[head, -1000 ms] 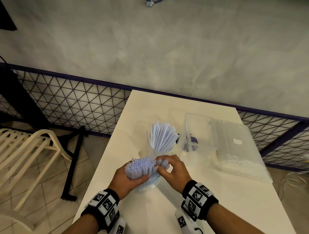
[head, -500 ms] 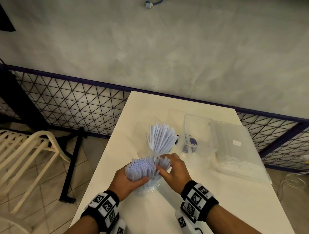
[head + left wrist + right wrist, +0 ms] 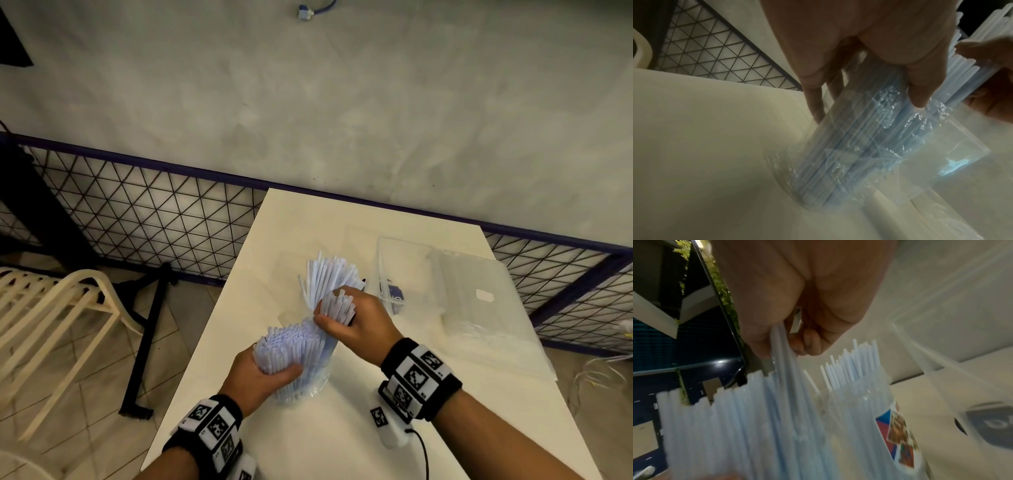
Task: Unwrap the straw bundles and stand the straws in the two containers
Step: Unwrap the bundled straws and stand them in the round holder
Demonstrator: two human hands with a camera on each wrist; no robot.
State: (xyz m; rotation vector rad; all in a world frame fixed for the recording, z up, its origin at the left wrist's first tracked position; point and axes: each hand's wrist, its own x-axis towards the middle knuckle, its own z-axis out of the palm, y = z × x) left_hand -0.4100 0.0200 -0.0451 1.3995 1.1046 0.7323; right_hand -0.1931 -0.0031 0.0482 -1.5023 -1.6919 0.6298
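My left hand (image 3: 265, 371) grips a bundle of pale blue straws (image 3: 289, 346) that stands tilted on the white table (image 3: 342, 442), its lower half still in crinkled clear wrap (image 3: 863, 146). My right hand (image 3: 356, 317) grips a handful of straws (image 3: 337, 305) lifted up and to the right out of that bundle. Just behind it a clear container (image 3: 310, 308) holds many upright straws (image 3: 327, 274); in the right wrist view that container (image 3: 879, 418) carries a coloured label. A second clear container (image 3: 400, 267) stands further right.
A flat clear pack of wrapped straws (image 3: 479, 308) lies at the table's right side. A wire mesh fence (image 3: 137, 212) runs behind the table. A cream plastic chair (image 3: 51, 315) stands on the floor at left. A small white device with a cable (image 3: 390, 433) lies near my right wrist.
My right hand has pulled a handful of straws up and to the right, away from the bundle, toward the filled container. My left hand keeps hold of the bundle.
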